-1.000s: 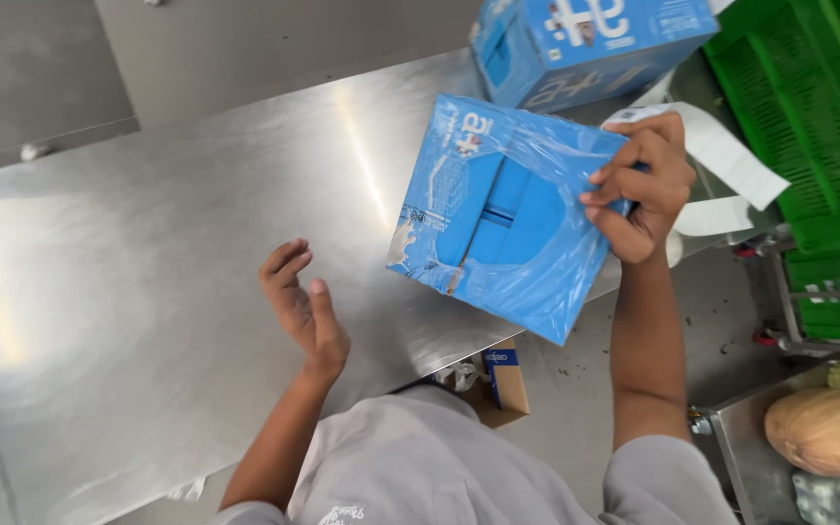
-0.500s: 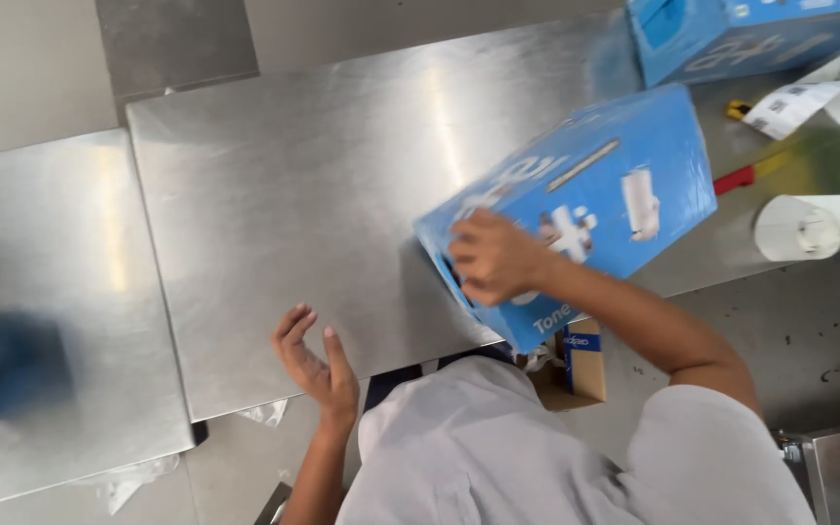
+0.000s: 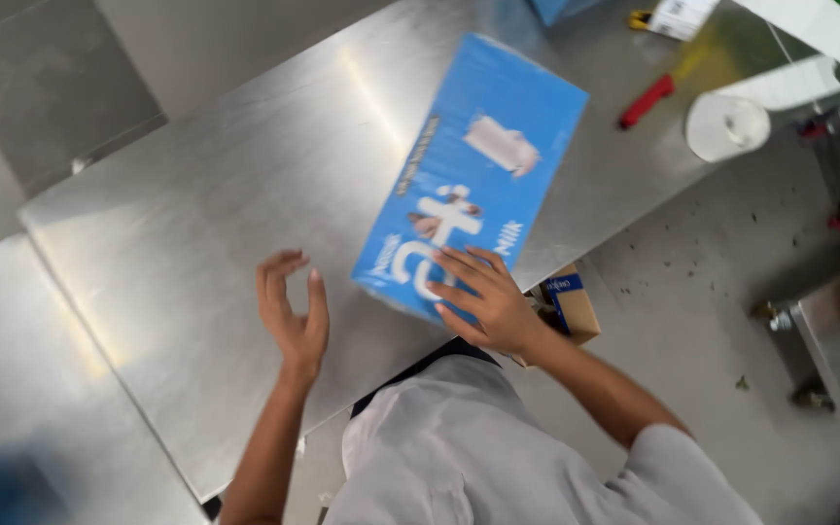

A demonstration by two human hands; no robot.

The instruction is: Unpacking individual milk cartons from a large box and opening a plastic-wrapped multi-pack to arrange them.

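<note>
1. Blue carton (image 3: 478, 175) lies flat on steel table (image 3: 196, 224), near its front edge.
2. Right hand (image 3: 483, 301) rests spread on the carton's near end, not clasping.
3. Left hand (image 3: 294, 311) hovers open, empty, beside it.

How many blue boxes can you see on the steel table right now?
2. One large blue box lies near the table's front edge under the right hand. Only a corner of another blue box shows at the top edge. Others may lie out of view.
</note>
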